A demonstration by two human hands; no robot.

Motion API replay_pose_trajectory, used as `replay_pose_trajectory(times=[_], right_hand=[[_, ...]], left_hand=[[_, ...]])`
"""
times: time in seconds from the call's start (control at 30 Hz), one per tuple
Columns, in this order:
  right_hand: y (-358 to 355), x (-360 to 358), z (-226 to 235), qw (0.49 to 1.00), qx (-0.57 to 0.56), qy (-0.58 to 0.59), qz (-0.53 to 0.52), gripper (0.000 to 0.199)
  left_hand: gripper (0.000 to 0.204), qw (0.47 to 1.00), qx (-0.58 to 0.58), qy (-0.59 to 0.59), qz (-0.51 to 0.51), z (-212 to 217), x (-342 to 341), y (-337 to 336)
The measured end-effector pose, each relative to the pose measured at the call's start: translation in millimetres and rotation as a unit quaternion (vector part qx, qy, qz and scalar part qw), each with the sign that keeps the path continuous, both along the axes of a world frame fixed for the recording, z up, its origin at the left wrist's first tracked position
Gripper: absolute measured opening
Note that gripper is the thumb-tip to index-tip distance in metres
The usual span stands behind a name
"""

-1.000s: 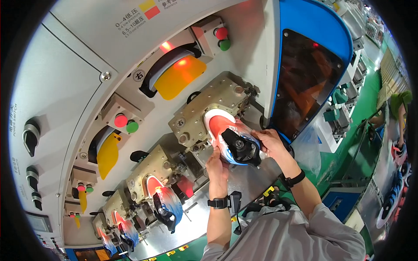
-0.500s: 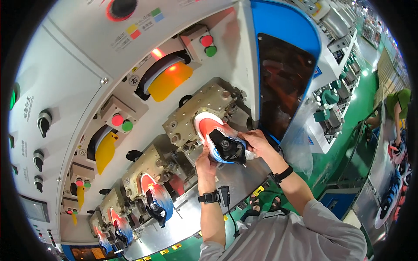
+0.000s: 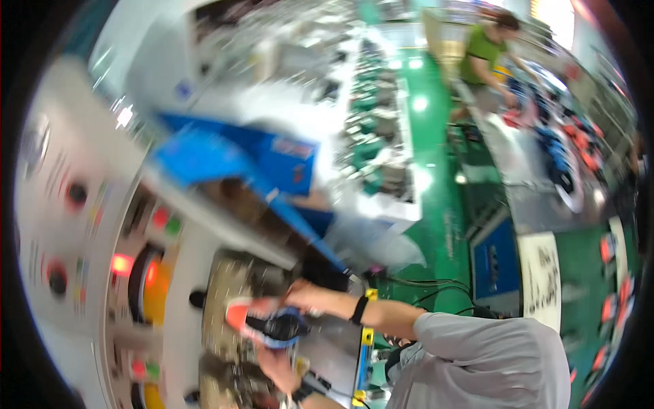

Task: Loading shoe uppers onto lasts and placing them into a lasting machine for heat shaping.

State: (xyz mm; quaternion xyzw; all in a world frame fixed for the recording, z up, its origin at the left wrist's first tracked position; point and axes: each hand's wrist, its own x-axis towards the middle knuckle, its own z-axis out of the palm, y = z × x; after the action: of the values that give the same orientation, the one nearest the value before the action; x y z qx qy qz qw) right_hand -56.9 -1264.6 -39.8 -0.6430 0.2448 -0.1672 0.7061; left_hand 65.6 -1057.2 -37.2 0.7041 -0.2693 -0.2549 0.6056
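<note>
A shoe upper (image 3: 238, 315) in orange-red, white and blue sits at the metal moulding station (image 3: 221, 286) of the machine, with a black form (image 3: 279, 326) in its opening. My right hand (image 3: 304, 296) grips its edge near the heel end, fingers closed. Along the upper's other side, my left hand (image 3: 276, 366) is closed on the lower edge, though motion blur softens its fingers. A black band circles my right wrist, and a dark strapped device is on my left one.
Red and green buttons (image 3: 161, 218) and a yellow flap (image 3: 156, 293) line the white machine panel. A blue-edged guard (image 3: 204, 160) rises beyond the station. At the far right, a person in green (image 3: 485, 58) handles shoes at a metal table (image 3: 538, 204).
My view has swung to the right, bringing the aisle, table and other person further into sight. Both hands stay on the shoe upper at the station.
</note>
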Motion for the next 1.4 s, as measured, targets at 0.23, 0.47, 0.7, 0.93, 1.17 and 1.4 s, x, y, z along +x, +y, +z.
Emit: replay_pose_trajectory(times=[0.23, 0.47, 0.7, 0.93, 1.17, 1.4], right_hand=[[12, -22, -3, 0.993, 0.101, -0.01, -0.06, 0.039], [26, -135, -39, 0.987, -0.159, 0.027, -0.017, 0.019], [90, -375, -100, 0.934, 0.044, 0.19, -0.3, 0.029], [186, -549, -138, 0.874, 0.145, 0.265, -0.382, 0.02], [259, -627, -157, 0.767, 0.294, 0.125, -0.557, 0.018], [277, -665, -151, 0.727, 0.214, 0.121, -0.641, 0.019]], left_hand=[[0.038, 0.888, -0.176, 0.417, -0.084, -20, -27, -92], [0.038, 0.864, -0.135, 0.456, -0.167, -30, -71, -112], [0.039, 0.839, -0.131, 0.489, -0.199, -40, -166, -117], [0.042, 0.822, -0.116, 0.519, -0.201, -48, -278, -76], [0.045, 0.8, -0.063, 0.541, -0.254, -43, -358, -66], [0.04, 0.865, 0.116, 0.382, -0.304, -18, -430, -101]])
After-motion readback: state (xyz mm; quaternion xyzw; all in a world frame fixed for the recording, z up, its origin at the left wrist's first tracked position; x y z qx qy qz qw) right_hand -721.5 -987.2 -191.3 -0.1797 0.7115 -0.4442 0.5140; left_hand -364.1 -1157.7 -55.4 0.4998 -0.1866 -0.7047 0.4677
